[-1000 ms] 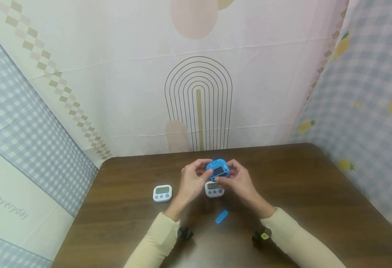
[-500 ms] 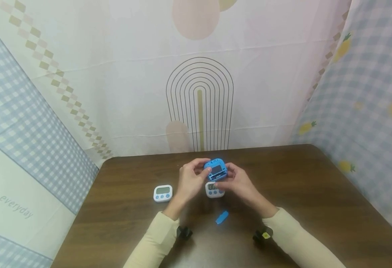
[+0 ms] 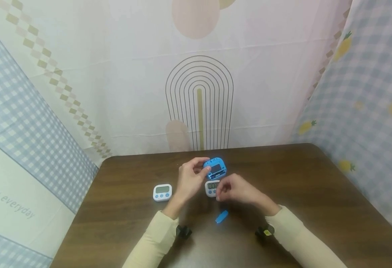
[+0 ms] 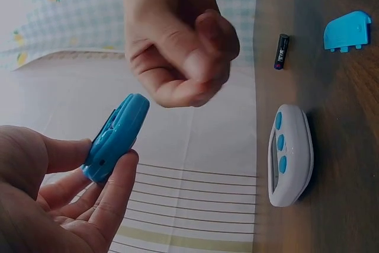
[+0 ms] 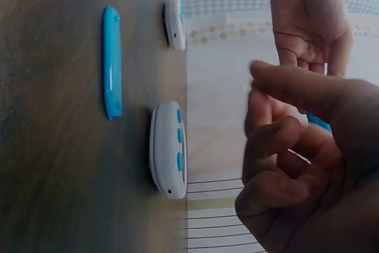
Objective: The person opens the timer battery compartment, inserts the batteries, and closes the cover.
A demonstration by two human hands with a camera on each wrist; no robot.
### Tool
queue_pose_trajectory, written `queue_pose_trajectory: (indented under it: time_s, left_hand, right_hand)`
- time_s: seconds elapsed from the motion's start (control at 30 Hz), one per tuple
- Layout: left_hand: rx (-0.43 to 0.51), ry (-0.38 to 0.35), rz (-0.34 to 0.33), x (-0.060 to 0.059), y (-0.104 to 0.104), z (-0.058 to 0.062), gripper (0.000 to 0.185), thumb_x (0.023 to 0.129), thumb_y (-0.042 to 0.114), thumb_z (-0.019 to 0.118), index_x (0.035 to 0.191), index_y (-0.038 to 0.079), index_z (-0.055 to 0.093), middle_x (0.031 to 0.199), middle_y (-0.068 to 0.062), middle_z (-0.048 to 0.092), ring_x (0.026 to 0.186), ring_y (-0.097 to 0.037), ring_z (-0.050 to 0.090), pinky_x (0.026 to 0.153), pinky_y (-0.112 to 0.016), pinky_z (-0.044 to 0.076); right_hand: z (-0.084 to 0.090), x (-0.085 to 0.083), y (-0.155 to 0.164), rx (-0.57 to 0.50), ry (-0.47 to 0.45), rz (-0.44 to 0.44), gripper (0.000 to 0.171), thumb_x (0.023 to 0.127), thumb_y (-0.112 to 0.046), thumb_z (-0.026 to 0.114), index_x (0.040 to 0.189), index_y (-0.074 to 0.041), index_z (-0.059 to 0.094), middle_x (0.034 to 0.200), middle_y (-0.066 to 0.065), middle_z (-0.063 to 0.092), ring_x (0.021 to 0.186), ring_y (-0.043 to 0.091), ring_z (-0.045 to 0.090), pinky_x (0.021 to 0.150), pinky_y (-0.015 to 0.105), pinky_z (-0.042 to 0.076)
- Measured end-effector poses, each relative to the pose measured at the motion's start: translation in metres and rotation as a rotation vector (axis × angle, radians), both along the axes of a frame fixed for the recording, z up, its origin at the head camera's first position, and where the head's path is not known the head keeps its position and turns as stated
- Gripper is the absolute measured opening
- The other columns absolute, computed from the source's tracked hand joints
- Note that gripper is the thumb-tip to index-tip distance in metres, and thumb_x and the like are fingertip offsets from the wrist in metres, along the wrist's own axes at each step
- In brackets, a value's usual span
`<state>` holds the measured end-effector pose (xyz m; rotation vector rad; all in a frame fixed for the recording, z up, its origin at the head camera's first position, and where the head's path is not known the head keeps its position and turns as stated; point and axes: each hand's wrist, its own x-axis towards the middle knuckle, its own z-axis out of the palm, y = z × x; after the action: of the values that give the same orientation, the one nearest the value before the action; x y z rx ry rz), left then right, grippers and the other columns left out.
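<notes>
Blue timer in left hand fingers

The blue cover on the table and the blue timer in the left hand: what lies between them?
In the head view, a white timer lies between the cover and the blue timer, partly hidden by the right hand.

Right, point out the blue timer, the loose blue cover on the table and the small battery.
blue timer (image 3: 216, 168), head view, on its open back face.
loose blue cover (image 4: 347, 30), left wrist view, on its flat middle.
battery (image 4: 281, 51), left wrist view, on its dark body.
</notes>
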<state>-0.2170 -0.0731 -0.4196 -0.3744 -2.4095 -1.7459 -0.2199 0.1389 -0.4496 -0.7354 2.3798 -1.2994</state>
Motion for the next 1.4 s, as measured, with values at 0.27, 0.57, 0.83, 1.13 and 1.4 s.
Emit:
queue_pose_trajectory:
  time_s: [0.27,0.57,0.83,1.13,1.4]
  left_hand:
    - [0.002,-0.024,-0.003,0.0,0.0,0.003,0.028,0.101,0.011,0.073,0.128,0.011,0.074,0.115,-0.01,0.078,0.098,-0.029,0.075,0.08,-0.036,0.066]
    - [0.003,-0.022,-0.009,0.0,0.001,0.002,0.029,0.101,0.01,0.073,0.129,0.006,0.073,0.112,-0.01,0.077,0.096,-0.027,0.075,0.077,-0.033,0.065]
    - [0.002,-0.027,-0.004,0.001,0.001,0.003,0.027,0.101,0.01,0.073,0.127,0.011,0.074,0.112,-0.008,0.078,0.096,-0.026,0.075,0.075,-0.033,0.066]
    - [-0.016,-0.017,0.001,0.001,0.0,0.003,0.03,0.1,0.011,0.073,0.13,0.006,0.072,0.114,-0.008,0.078,0.097,-0.025,0.075,0.077,-0.033,0.066]
    - [0.007,-0.024,-0.003,0.002,0.0,0.004,0.027,0.101,0.011,0.073,0.128,0.011,0.074,0.114,-0.008,0.078,0.097,-0.025,0.076,0.076,-0.033,0.066]
  right_hand:
    - [0.0,0.002,-0.004,0.137,0.037,0.116,0.007,0.089,-0.002,0.083,0.094,-0.005,0.08,0.08,-0.003,0.073,0.067,0.014,0.066,0.062,0.027,0.059]
    - [-0.001,0.007,-0.006,0.275,0.076,0.174,0.016,0.083,-0.008,0.09,0.096,-0.013,0.082,0.085,-0.004,0.072,0.076,0.013,0.062,0.066,0.027,0.057]
    - [-0.004,0.01,-0.009,0.361,0.068,0.159,0.019,0.082,-0.008,0.091,0.093,-0.018,0.081,0.086,-0.007,0.071,0.077,0.011,0.063,0.069,0.027,0.057]
    - [-0.008,0.013,-0.012,0.401,0.09,0.137,0.017,0.082,-0.009,0.091,0.091,-0.02,0.081,0.085,-0.009,0.07,0.077,0.011,0.062,0.069,0.029,0.057]
    - [-0.008,0.018,-0.014,0.448,0.123,0.101,0.018,0.081,-0.01,0.092,0.085,-0.021,0.079,0.079,-0.011,0.068,0.073,0.011,0.062,0.068,0.028,0.058]
